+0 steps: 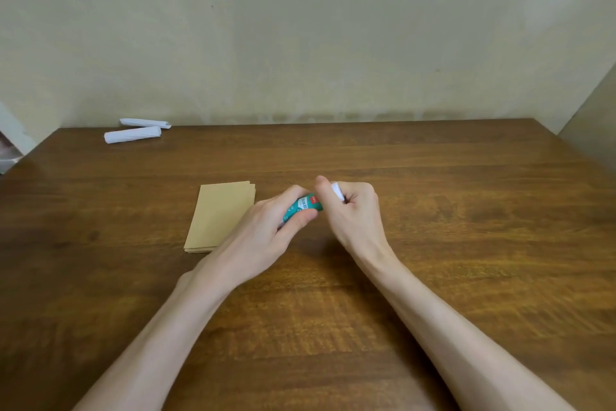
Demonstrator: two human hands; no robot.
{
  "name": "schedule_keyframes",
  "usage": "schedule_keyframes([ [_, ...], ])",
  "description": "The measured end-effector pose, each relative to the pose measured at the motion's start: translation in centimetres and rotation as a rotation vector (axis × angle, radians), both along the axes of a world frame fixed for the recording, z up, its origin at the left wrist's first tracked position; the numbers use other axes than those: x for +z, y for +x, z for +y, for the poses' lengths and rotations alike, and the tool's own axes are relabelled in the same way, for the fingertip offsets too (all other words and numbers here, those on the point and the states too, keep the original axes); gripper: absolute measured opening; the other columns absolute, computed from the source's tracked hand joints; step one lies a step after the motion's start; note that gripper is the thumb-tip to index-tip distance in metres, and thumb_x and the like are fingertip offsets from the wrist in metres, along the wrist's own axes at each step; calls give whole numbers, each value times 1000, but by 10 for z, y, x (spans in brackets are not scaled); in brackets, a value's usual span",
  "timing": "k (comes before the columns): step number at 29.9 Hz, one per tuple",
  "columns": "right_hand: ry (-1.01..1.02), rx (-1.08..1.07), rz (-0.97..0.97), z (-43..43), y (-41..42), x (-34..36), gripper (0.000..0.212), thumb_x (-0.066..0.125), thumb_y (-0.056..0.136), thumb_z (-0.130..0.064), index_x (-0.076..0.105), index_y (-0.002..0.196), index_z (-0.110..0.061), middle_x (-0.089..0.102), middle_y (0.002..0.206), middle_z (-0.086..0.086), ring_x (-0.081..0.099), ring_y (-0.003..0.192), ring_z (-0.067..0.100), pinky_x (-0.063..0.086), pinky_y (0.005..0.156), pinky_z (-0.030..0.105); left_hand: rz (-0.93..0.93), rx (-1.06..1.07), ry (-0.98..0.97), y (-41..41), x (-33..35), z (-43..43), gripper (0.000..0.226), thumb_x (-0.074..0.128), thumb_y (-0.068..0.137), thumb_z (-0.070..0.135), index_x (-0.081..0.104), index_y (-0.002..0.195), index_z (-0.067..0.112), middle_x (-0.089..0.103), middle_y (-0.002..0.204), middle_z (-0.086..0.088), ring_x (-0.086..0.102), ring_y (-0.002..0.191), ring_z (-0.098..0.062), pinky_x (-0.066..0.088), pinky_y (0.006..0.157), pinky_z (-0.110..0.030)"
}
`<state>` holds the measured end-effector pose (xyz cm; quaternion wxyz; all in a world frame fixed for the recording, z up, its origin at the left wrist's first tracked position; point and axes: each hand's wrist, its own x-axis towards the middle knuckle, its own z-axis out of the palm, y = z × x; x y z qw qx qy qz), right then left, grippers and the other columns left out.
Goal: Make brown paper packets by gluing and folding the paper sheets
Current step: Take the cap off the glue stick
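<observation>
A small stack of brown paper sheets (218,217) lies flat on the wooden table (433,177), left of centre. Just to its right, my left hand (266,230) grips the body of a teal glue stick (303,207) above the table. My right hand (353,214) is curled round the white cap (337,191) at the stick's right end. The two hands meet at the stick, and fingers hide most of the cap and the stick's lower end.
Two white rolled paper bundles (133,134) lie at the table's far left corner, by the wall. The wall runs along the back edge and the right side. Some pale object shows at the far left edge of the view.
</observation>
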<state>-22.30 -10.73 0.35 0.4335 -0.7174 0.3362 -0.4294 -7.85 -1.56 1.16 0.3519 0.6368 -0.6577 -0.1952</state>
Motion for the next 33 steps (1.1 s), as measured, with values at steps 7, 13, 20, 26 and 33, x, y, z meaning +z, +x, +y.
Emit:
schedule_keyframes([
  [7,-41,53,6,-5,0,1,58,59,104,-18,40,52,0,40,49,2,33,47,9,30,51,33,120,-95,68,11,6,-1,28,49,103,46,64,117,28,65,92,20,62,86,-5,48,72,-19],
  [13,-79,115,-46,-2,0,4,58,57,103,-20,39,55,5,38,50,14,30,48,16,28,51,38,162,-173,93,18,11,1,30,48,105,53,65,108,29,57,82,18,54,78,-9,52,74,-44],
  [20,-128,162,-29,2,0,0,60,56,102,-27,43,55,8,42,51,20,33,48,15,29,50,32,358,-304,153,19,6,-3,31,51,104,51,64,96,24,48,80,11,47,76,-5,46,74,-21],
  [26,-18,-177,-193,-43,-51,17,56,57,105,-19,29,58,-27,28,56,-4,24,54,14,24,55,28,536,59,65,86,21,28,45,61,89,71,76,104,30,53,76,5,48,70,-8,46,69,-18],
  [33,-90,102,222,-36,-22,-3,34,66,101,-47,58,83,-19,60,76,-10,50,67,3,42,66,21,162,-12,96,53,7,-2,28,52,99,47,66,116,30,61,88,20,58,87,-5,45,79,-21],
])
